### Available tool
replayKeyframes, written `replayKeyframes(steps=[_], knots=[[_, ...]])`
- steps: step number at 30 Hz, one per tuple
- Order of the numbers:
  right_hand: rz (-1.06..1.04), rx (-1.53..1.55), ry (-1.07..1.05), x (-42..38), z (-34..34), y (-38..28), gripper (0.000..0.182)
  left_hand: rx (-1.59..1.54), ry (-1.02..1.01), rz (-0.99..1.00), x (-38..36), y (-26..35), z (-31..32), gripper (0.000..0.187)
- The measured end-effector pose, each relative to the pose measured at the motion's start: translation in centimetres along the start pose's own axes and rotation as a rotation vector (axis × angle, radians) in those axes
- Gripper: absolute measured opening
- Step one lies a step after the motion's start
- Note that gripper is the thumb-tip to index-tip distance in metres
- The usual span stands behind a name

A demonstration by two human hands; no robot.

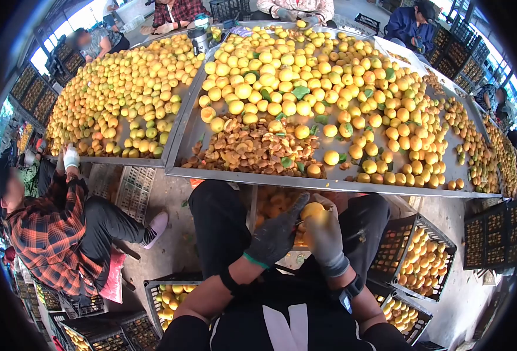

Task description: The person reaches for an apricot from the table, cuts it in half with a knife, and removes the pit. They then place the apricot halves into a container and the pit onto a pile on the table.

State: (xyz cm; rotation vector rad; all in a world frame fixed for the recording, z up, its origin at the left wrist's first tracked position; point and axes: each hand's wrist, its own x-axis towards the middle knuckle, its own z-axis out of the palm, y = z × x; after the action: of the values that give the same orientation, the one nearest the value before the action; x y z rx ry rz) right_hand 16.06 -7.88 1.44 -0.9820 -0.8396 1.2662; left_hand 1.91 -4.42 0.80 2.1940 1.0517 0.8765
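Heaped yellow-orange apricots cover the long metal worktop (pixel 329 186). Below it, the dark-gloved left hand (pixel 275 235) and grey-gloved right hand (pixel 324 238) together grasp 1 round yellow apricot (pixel 312 210). Splitting cleanly, I judge, needs thumbs set along its seam.

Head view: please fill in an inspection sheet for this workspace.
Surface: metal tray table heaped with yellow-orange fruit; a second tray table sits to its left.
Job's things: one fruit in hand; pile of split pieces and pits at the near edge.
Clutter: green leaves among the fruit; a metal flask at the far end.
Grippers: gloved left hand and gloved right hand both hold the fruit.
Cables: nothing seen.
Surroundings: black crates of fruit on the floor; a person in a plaid shirt seated left; others at the far side.
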Motion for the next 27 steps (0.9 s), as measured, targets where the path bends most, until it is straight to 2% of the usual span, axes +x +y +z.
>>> replayKeyframes(steps=[3,6,8,12,14,15,17,18,20,23,27], knots=[[0.017,0.014,-0.068,-0.3,-0.4,-1.1,0.053,0.108,-0.041,-0.097,-0.6,0.9,-0.9,0.073],[0.080,-0.032,-0.143,-0.4,-0.6,-1.9,0.054,-0.069,0.075,-0.086,-0.9,1.5,-1.4,0.068],[0.112,0.007,-0.175,-0.6,-1.0,-1.3,0.055,0.141,-0.136,-0.091,-0.6,2.6,-3.0,0.069],[0.085,-0.059,-0.168,-1.1,-1.0,-1.1,0.046,0.020,-0.076,-0.036,-0.9,1.7,-2.5,0.072],[0.062,0.135,-0.169,-1.3,-2.2,1.5,0.047,0.035,-0.100,-0.164,-1.3,1.9,-2.4,0.074],[0.064,0.135,-0.166,-1.3,-1.8,1.0,0.047,0.033,-0.102,-0.166,-1.5,2.0,-2.5,0.074],[0.359,0.634,-0.091,-1.2,-0.4,-0.5,0.052,-0.004,-0.117,-0.233,-1.9,2.0,-2.8,0.074],[0.360,0.633,-0.089,-1.3,-0.4,-0.2,0.052,-0.007,-0.118,-0.234,-2.1,1.9,-2.7,0.074],[0.302,0.554,-0.072,-1.4,-0.5,0.8,0.060,0.016,-0.093,-0.181,-2.4,1.7,-2.6,0.062],[0.210,0.608,-0.104,-1.6,0.7,-0.3,0.058,0.034,-0.114,-0.224,-2.7,1.8,-2.7,0.057],[0.306,0.839,-0.089,-2.1,0.0,0.7,0.057,0.051,-0.122,-0.239,-3.0,1.2,-2.4,0.053]])
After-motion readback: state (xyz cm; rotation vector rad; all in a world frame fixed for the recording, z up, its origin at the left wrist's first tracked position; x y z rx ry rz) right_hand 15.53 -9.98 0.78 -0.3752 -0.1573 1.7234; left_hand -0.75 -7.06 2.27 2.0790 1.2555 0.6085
